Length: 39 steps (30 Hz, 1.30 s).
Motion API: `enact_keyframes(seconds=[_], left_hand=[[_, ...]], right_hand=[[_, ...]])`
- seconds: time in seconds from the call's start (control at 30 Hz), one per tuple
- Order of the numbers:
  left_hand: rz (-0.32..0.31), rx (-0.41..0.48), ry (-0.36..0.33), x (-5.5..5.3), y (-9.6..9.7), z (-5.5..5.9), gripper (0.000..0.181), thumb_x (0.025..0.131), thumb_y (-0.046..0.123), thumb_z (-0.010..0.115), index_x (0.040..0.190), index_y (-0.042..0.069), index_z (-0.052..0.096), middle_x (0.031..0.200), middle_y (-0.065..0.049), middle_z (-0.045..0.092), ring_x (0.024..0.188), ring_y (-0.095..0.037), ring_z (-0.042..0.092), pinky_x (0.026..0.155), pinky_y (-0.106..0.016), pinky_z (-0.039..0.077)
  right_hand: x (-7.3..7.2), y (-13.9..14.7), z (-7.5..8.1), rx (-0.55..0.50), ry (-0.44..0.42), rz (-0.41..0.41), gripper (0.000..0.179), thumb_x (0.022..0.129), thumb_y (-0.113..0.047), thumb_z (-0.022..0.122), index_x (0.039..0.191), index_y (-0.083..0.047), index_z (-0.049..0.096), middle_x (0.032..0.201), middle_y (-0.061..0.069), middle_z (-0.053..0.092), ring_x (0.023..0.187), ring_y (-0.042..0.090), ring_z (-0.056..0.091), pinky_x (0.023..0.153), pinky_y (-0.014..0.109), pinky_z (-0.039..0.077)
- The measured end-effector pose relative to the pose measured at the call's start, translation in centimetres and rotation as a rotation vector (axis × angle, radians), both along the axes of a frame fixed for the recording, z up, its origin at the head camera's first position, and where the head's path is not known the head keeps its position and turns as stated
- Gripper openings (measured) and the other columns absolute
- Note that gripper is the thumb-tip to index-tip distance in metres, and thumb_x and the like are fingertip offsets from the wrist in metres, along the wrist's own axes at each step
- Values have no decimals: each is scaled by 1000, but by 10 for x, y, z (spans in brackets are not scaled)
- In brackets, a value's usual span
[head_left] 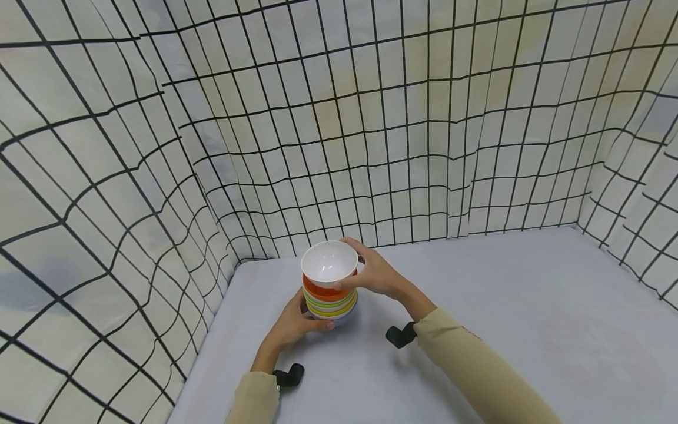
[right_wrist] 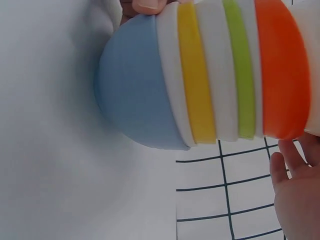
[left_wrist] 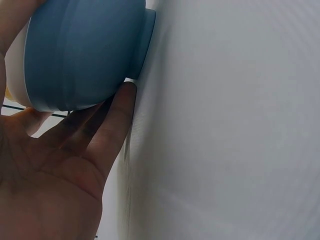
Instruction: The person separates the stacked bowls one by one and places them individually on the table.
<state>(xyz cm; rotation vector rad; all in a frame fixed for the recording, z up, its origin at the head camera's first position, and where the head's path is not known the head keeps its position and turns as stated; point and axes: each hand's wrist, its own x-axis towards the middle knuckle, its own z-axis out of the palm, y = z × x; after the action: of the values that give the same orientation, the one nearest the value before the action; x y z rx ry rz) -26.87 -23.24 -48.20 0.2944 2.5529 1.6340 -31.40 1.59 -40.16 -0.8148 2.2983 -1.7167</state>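
Observation:
A stack of nested bowls stands on the table. From the bottom, the right wrist view shows a blue bowl (right_wrist: 132, 82), then white, yellow (right_wrist: 196, 75), white, green (right_wrist: 241, 75) and white bands, and an orange bowl (right_wrist: 285, 70) highest. My left hand (head_left: 291, 323) grips the lower stack from the left; in the left wrist view its fingers lie around the blue bowl. My right hand (head_left: 378, 274) holds a white bowl (head_left: 329, 262) by its right side, thumb at the front, over the orange bowl. Whether the white bowl touches the orange one I cannot tell.
A pale cloth-like surface covers the table (head_left: 508, 318). White walls with a black grid (head_left: 392, 129) stand behind and at both sides, close beyond the stack. Dark wrist-worn devices (head_left: 401, 335) stick out near both beige sleeves (head_left: 471, 365).

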Motion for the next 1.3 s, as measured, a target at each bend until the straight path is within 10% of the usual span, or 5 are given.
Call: enact_keyframes(seconds=[0.57, 0.93, 1.3], left_hand=[[-13, 32, -16, 0, 3, 3, 92, 69, 28, 97, 145, 34, 45, 141, 6, 61, 139, -26, 53, 121, -60, 37], [-7, 2, 15, 2, -4, 2, 94, 70, 27, 96, 147, 35, 43, 143, 5, 60, 138, -27, 54, 119, -58, 41], [-10, 6, 12, -1, -2, -3, 96, 70, 26, 96, 148, 37, 41, 145, 6, 58, 141, -27, 51, 121, -60, 38]], right_hand=[[8, 49, 21, -139, 96, -31, 89, 77, -15, 88, 153, -26, 42, 147, 0, 54, 131, 28, 57, 114, 51, 49], [9, 93, 4, -151, 94, -126, 94, 76, -14, 89, 155, -18, 38, 151, 8, 49, 131, 34, 56, 110, 49, 52], [5, 142, -22, -137, 93, -216, 95, 78, -10, 88, 156, -13, 35, 153, 13, 45, 136, 37, 51, 100, 16, 52]])
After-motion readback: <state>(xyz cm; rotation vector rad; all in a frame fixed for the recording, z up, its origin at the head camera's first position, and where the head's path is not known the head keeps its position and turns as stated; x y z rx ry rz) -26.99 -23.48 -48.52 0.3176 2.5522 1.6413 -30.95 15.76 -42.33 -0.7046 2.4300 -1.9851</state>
